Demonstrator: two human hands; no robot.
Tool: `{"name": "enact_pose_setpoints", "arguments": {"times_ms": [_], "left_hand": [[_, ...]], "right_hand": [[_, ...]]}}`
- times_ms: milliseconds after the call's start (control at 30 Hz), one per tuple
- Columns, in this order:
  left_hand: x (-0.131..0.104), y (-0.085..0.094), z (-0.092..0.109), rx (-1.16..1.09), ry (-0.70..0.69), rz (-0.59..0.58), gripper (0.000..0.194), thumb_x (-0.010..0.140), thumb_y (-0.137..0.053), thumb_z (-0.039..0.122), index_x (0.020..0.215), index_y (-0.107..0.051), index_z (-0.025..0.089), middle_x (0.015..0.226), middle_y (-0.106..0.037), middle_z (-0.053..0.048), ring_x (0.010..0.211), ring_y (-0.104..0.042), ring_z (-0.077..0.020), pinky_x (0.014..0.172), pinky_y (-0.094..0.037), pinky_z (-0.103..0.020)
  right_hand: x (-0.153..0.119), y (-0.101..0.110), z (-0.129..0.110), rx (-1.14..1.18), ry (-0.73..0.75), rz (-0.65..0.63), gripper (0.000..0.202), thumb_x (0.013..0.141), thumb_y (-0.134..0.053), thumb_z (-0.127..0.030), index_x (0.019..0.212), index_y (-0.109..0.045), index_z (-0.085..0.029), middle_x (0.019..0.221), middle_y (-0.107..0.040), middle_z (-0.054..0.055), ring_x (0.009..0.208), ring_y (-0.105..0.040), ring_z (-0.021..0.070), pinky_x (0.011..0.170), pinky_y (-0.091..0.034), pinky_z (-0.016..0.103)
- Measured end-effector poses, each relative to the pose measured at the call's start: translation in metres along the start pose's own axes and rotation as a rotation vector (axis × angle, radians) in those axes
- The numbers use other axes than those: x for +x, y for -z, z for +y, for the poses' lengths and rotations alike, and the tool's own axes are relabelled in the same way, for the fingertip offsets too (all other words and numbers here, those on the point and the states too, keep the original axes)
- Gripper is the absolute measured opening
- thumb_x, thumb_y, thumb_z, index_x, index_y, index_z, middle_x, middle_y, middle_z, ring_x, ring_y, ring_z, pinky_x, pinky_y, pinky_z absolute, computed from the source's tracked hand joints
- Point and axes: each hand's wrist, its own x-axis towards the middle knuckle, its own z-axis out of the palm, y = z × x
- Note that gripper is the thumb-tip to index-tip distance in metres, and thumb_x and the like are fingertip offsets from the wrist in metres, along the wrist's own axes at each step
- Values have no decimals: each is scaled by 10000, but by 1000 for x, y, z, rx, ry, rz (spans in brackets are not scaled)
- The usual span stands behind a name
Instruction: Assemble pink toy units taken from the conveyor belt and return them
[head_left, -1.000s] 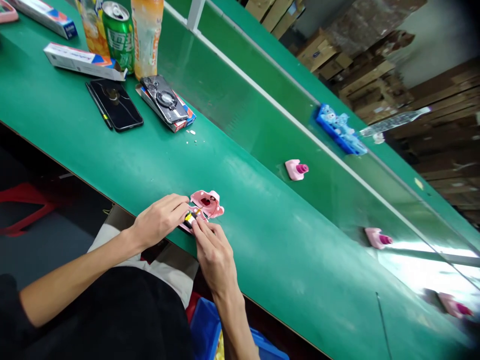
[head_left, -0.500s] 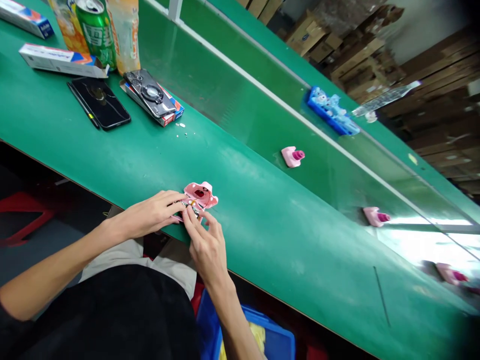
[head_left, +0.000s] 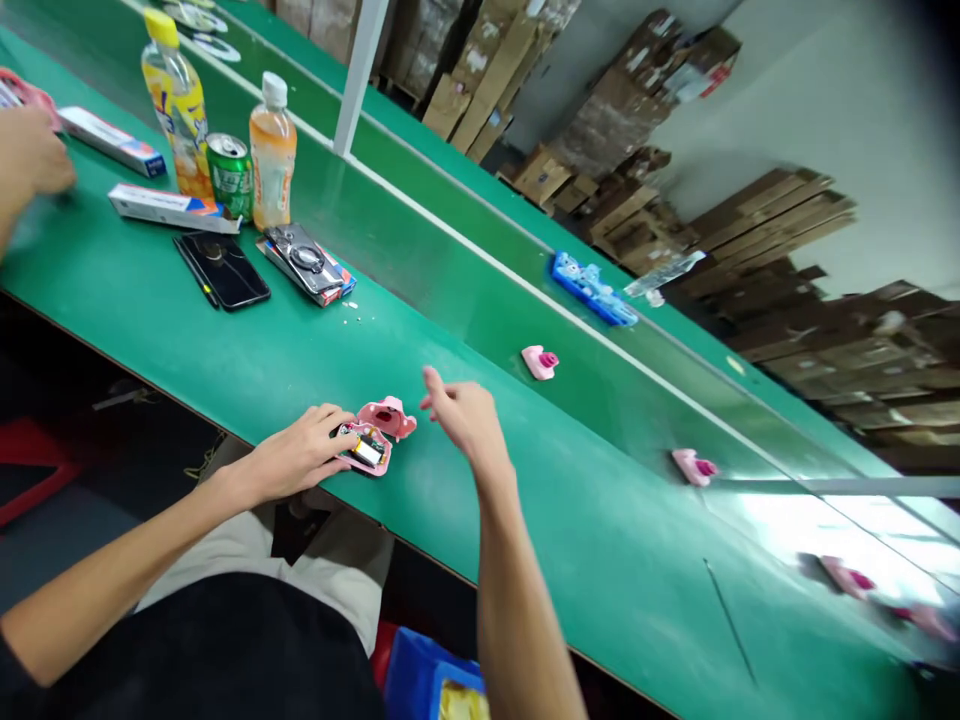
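A small pink plastic case (head_left: 384, 462) lies opened on the green bench, showing a circuit board and a silver-white battery (head_left: 367, 453). Its other pink half-shell (head_left: 391, 412), with a dark hole, rests just beyond it, touching. My left hand (head_left: 304, 452) grips the case's left side, fingers over the top edge and thumb at the near side. Off to the right of the case, my right hand (head_left: 469, 420) is raised above the bench; one finger stretches out, the others are partly bent, and nothing shows in it.
Pink camera-shaped pieces, one nearby (head_left: 540, 362), sit along the conveyor (head_left: 465, 290). A phone (head_left: 225, 270), boxes (head_left: 176, 208), bottles (head_left: 274, 150) and a can (head_left: 230, 175) stand left. Another person's hand (head_left: 34, 155) is at far left. A thin rod (head_left: 729, 620) lies right.
My right hand has left the case and moved right and up. The battery and board now show. My left hand stays on the case. The view has shifted; another person's hand appears at left.
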Motion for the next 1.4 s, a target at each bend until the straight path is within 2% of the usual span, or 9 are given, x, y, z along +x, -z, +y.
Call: {"name": "enact_pose_setpoints", "arguments": {"times_ms": [100,233,433,633,767,933,1000,1167,1400], "left_hand": [[2,3,4,58,17,-31,187,992,-596,244,1168,-645,203,1317,-599,-140,1209,-532,-309,990,-502,-480],[3,2,5,90,47,-34,172,987,-600,243,1149,-644,206,1284,-611,-142,1169,-560,-319,958,-505,-507],[0,8,2,-436,63,217,208,977,-639,334,1154,-623,225,1334,-611,-117,1255,-595,-259,1056,-496,-420],[23,14,8,-1087,269,623,506,967,-592,574,1311,-519,210,1223,-645,-98,1102,-669,-222,943,-553,-329],[48,23,17,-1352,369,606,576,956,-577,622,1367,-500,225,1347,-611,-97,1212,-630,-251,1000,-527,-351],[62,36,18,-1362,330,497,633,939,-606,629,1384,-513,188,1284,-679,-116,1162,-673,-283,1063,-492,-428],[64,38,16,-1382,329,552,591,937,-621,610,1333,-546,178,1257,-694,-113,1130,-687,-282,1037,-508,-432],[74,28,19,-1457,361,785,548,932,-621,611,1225,-577,151,1129,-739,-117,1060,-703,-268,981,-534,-428],[91,0,32,-1485,436,915,510,894,-676,606,1173,-595,187,1095,-718,-63,1020,-690,-198,924,-535,-312]], "right_hand": [[46,40,-36,-45,33,-326,625,897,-575,-699,675,-747,-141,673,-733,104,606,-620,179,629,-456,286],[67,39,-73,-123,70,-514,588,727,-744,-722,648,-725,-139,591,-684,65,521,-526,141,563,-414,279],[30,54,-61,-105,253,-323,443,850,-702,-539,699,-734,-124,732,-709,64,689,-589,166,632,-405,282],[-13,82,-36,110,600,-70,304,954,-561,-318,1180,-688,-159,1135,-713,64,962,-613,169,838,-466,278],[-21,98,-33,181,880,-25,335,968,-552,-282,1274,-632,-171,1210,-654,89,1058,-597,175,954,-465,322],[-10,114,-43,150,936,-113,318,968,-565,-273,1262,-669,-208,1179,-679,61,967,-616,149,848,-493,277],[-10,107,-46,207,908,-32,296,938,-615,-258,1217,-696,-201,1160,-706,56,948,-629,149,824,-493,272],[-32,48,-41,526,531,584,325,949,-617,-440,832,-766,-175,823,-753,53,738,-625,165,714,-450,295],[-37,-33,-45,838,290,689,463,915,-571,-606,943,-761,-185,895,-749,64,807,-631,201,720,-465,311]]}}
